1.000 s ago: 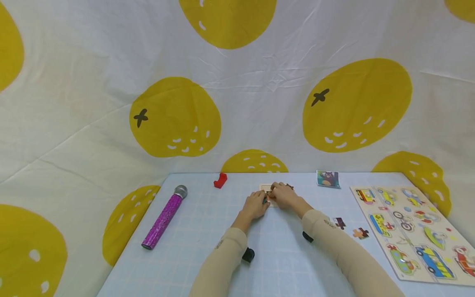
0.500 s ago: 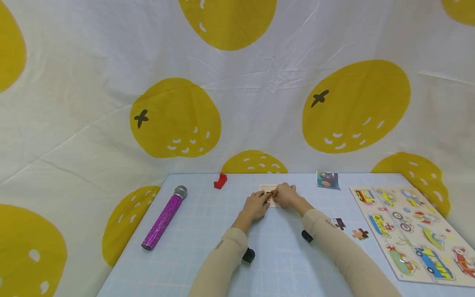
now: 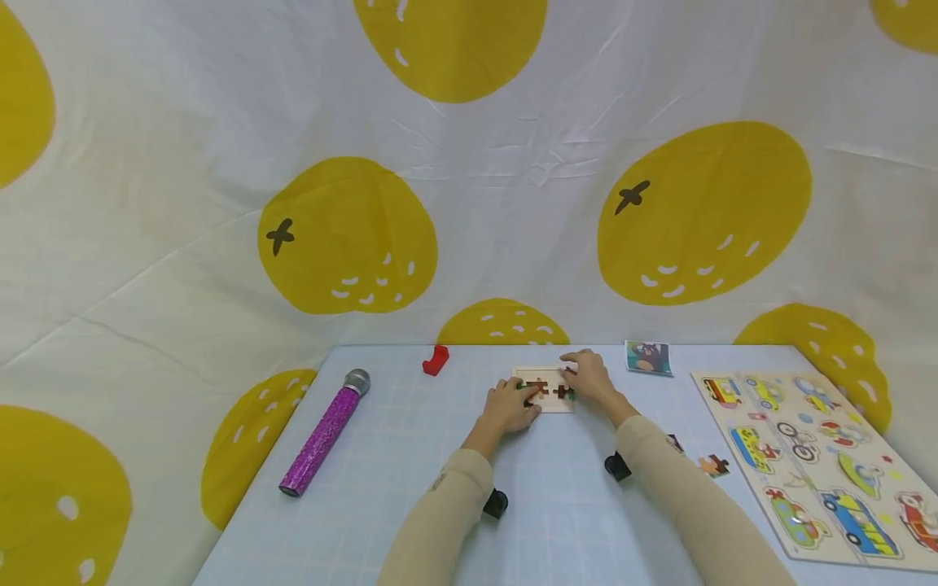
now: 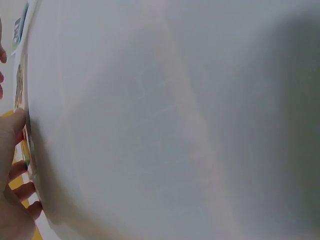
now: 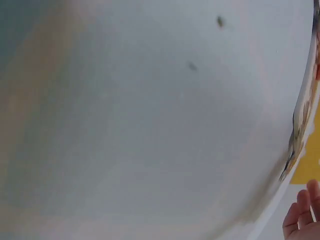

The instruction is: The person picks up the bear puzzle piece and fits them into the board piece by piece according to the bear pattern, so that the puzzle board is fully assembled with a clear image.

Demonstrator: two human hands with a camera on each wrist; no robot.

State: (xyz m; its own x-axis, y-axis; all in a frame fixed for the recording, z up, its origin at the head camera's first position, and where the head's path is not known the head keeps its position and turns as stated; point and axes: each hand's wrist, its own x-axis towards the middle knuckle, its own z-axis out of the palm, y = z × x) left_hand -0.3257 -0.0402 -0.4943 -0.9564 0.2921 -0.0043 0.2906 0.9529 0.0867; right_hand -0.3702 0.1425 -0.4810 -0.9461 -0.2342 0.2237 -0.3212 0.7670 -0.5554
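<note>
A small pale wooden puzzle tray (image 3: 545,402) lies toward the far side of the table, with several brown and green jigsaw pieces in it. My left hand (image 3: 508,405) holds its left side, the thumb along the near edge and the index finger over the pieces. In the left wrist view the thumb (image 4: 17,120) meets the tray's edge and the other fingers bend at its corner. My right hand (image 3: 592,378) hovers at the tray's right edge with fingers apart. A dark piece (image 3: 570,371) shows just under its fingertips. The right wrist view shows only loosely extended fingers (image 5: 305,205).
A bear picture card (image 3: 648,358) lies at the back right. Loose jigsaw pieces (image 3: 713,465) sit by the right forearm, one partly covered by the sleeve. A large vehicle puzzle board (image 3: 813,456) fills the right side. A purple glitter microphone (image 3: 322,435) and a red block (image 3: 436,360) lie left.
My right hand has drawn back from the tray's middle toward its right edge, fingers spreading, uncovering pieces in the tray. The left hand has stayed nearly in place.
</note>
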